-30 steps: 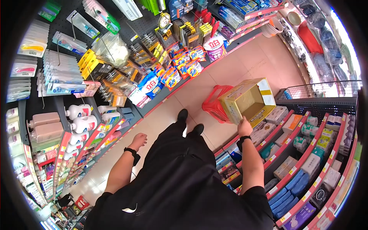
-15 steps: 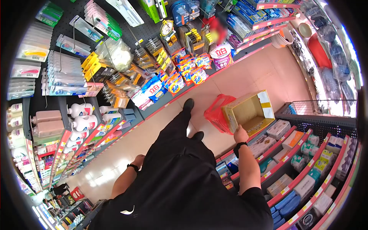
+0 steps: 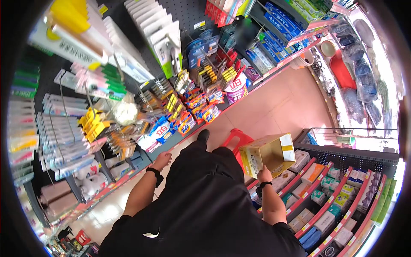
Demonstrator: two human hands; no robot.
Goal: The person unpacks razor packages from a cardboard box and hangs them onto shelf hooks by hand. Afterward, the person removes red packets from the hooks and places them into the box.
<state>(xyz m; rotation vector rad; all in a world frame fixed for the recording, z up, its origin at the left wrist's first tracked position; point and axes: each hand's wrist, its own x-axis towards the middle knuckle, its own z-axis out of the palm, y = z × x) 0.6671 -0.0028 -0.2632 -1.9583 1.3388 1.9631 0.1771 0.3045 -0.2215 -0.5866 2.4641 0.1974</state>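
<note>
My right hand point(image 3: 265, 173) is closed on the near edge of an open cardboard box point(image 3: 255, 156), whose yellowish inside faces to the right. Beside and partly behind the box is a red plastic stool point(image 3: 233, 140). My left hand point(image 3: 162, 161) hangs in the air near the lower edge of the left shelving, its fingers apart and nothing in it. Both wrists carry black bands.
Shelving on the left holds Tide bags point(image 3: 185, 123), white bottles point(image 3: 93, 184) and hanging toothbrush packs. On the right, curved shelves point(image 3: 305, 195) carry boxed and wrapped goods. Tiled floor point(image 3: 274, 107) runs between them. Bagged items point(image 3: 364, 81) hang at the upper right.
The view has tilted up, showing more hanging packs. My left hand has swung forward from beside my leg. The box is still in my right hand and appears lower in view.
</note>
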